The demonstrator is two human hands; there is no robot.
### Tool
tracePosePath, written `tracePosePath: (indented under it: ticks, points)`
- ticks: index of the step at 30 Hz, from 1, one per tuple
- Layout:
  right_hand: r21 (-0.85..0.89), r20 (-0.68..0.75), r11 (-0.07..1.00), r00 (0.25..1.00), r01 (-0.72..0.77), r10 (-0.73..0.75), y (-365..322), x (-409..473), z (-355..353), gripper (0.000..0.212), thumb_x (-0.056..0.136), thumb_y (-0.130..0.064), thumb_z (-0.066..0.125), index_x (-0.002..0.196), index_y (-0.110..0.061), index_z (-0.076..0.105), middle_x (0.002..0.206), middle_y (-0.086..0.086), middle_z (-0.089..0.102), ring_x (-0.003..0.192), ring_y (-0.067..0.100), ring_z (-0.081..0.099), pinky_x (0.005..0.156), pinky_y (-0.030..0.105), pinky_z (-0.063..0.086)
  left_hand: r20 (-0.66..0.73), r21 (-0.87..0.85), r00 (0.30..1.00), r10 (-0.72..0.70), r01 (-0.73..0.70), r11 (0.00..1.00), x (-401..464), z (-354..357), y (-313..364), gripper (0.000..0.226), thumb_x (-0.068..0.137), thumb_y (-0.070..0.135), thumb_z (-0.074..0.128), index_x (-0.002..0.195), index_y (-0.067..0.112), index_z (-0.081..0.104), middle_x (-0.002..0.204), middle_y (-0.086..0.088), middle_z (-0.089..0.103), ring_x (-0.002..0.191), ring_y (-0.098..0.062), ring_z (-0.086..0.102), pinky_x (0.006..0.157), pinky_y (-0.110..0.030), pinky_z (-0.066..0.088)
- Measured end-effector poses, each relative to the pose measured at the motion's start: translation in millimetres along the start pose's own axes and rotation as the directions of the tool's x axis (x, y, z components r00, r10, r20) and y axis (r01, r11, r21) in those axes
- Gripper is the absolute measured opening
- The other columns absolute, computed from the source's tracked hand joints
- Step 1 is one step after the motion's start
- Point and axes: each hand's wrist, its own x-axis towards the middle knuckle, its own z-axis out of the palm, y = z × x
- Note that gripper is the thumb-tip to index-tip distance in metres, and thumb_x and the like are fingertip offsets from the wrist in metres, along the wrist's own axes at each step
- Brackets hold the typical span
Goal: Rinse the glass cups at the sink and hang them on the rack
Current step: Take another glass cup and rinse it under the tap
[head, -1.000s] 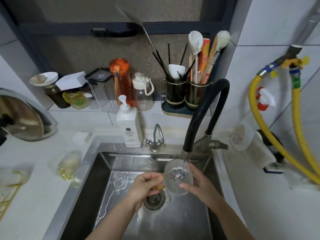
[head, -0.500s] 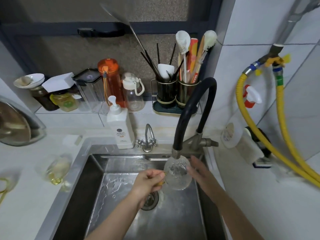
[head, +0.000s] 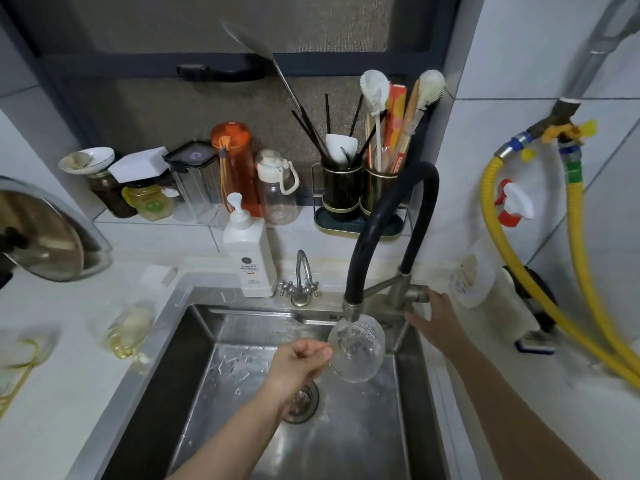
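Observation:
A clear textured glass cup (head: 360,351) hangs over the steel sink (head: 194,358), mouth up under the black faucet spout (head: 351,308), with water running into it. My left hand (head: 298,365) grips its handle from the left. My right hand (head: 434,320) is off the cup, fingers straight, touching the faucet's metal lever (head: 417,295) at the sink's back right. Another glass cup (head: 126,329) lies on the white counter left of the sink. A gold wire rack (head: 15,372) shows at the left edge.
A white soap pump bottle (head: 247,258) and a small tap (head: 302,282) stand behind the sink. Jars, bottles and a utensil holder (head: 358,192) line the sill. Yellow hoses (head: 575,271) hang on the right wall. A pot lid (head: 45,233) leans at left.
My right hand let go of the cup and moved up right to the faucet lever. My left hand alone holds the cup now, under the spout.

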Motion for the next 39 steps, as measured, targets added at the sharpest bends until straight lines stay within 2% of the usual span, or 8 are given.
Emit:
tracePosePath:
  ticks: [6,14,18,23,28,31,36,39]
  points:
    - [0.134,0.022,0.991,0.999,0.024,-0.027,-9.7,-21.5,1.2,0.036,0.089,-0.013,0.061,0.123,-0.008,0.052,0.125,0.014,0.051,0.116,0.027,0.048,0.086,0.028,0.036,-0.014,0.253,0.986,0.165,-0.157,0.955,0.8,-1.9,-6.0,0.009,0.079,0.010,0.074,0.080,0.018,0.072,0.084,-0.006,0.069,0.079,-0.016,0.060,0.072,-0.018,0.047]
    - [0.415,0.506,0.842,0.856,-0.345,0.102,-46.7,-69.3,59.1,0.082,0.063,-0.084,0.055,0.135,-0.047,0.039,0.136,-0.021,0.042,0.126,0.013,0.045,0.097,0.052,0.048,0.330,0.701,0.810,0.485,-0.554,0.448,-12.2,-23.5,-12.7,0.003,0.081,0.023,0.071,0.085,0.022,0.071,0.088,0.010,0.066,0.092,0.004,0.055,0.080,-0.005,0.033]
    - [0.506,0.438,0.798,0.895,-0.328,0.090,-47.9,-82.3,77.6,0.092,0.055,-0.075,0.072,0.135,-0.041,0.040,0.141,-0.011,0.045,0.124,0.017,0.050,0.097,0.055,0.047,0.281,0.570,0.863,0.420,-0.502,0.651,-21.0,-34.6,-16.7,0.021,0.081,0.022,0.069,0.098,0.032,0.063,0.116,0.010,0.056,0.123,0.000,0.043,0.102,-0.021,0.037]
    - [0.526,0.347,0.830,0.938,-0.184,-0.012,-60.8,-104.9,87.9,0.058,0.070,-0.050,0.076,0.118,-0.046,0.043,0.123,-0.012,0.054,0.105,0.002,0.056,0.091,0.032,0.050,0.101,0.179,0.993,0.057,-0.075,0.981,-31.2,-36.3,-1.1,0.070,0.077,0.037,0.075,0.135,0.028,0.037,0.126,0.007,0.050,0.108,-0.006,0.057,0.083,-0.021,0.054]
    - [0.495,0.311,0.868,0.940,-0.039,-0.136,-64.6,-123.9,86.7,0.073,0.053,-0.058,0.080,0.112,-0.061,0.037,0.128,-0.008,0.051,0.110,0.014,0.059,0.092,0.045,0.053,0.142,0.195,0.982,-0.123,0.094,0.976,-33.8,-49.5,-1.6,0.052,0.074,0.040,0.076,0.115,0.015,0.056,0.105,-0.004,0.070,0.086,-0.012,0.069,0.086,-0.035,0.056]
    - [0.477,0.323,0.879,0.928,0.009,-0.185,-65.1,-131.4,82.5,0.090,0.058,-0.051,0.082,0.127,-0.058,0.024,0.134,-0.021,0.040,0.121,0.005,0.047,0.094,0.026,0.047,0.160,0.146,0.986,-0.046,0.023,0.989,-40.5,-50.9,-8.8,0.031,0.080,0.018,0.072,0.108,0.018,0.057,0.102,0.002,0.066,0.079,-0.001,0.068,0.077,-0.022,0.057]
    - [0.411,0.346,0.908,0.908,0.079,-0.236,-50.7,-139.3,84.5,0.109,0.066,-0.026,0.084,0.142,-0.045,0.008,0.136,-0.039,0.022,0.128,-0.010,0.033,0.101,0.010,0.031,0.219,0.252,0.975,0.021,-0.077,0.965,-51.5,-56.5,-14.4,0.085,0.074,0.007,0.078,0.143,0.019,0.031,0.115,0.021,0.052,0.097,0.011,0.057,0.079,-0.009,0.048]
    - [0.300,0.347,0.947,0.911,0.117,-0.223,-49.4,-144.7,92.9,0.113,0.066,-0.034,0.083,0.146,-0.040,0.003,0.142,-0.031,0.018,0.131,-0.005,0.028,0.108,0.023,0.027,0.213,0.340,0.976,0.055,-0.127,0.932,-58.0,-58.4,-18.8,0.095,0.071,0.011,0.082,0.147,0.019,0.024,0.130,0.012,0.045,0.115,0.002,0.049,0.087,-0.005,0.044]
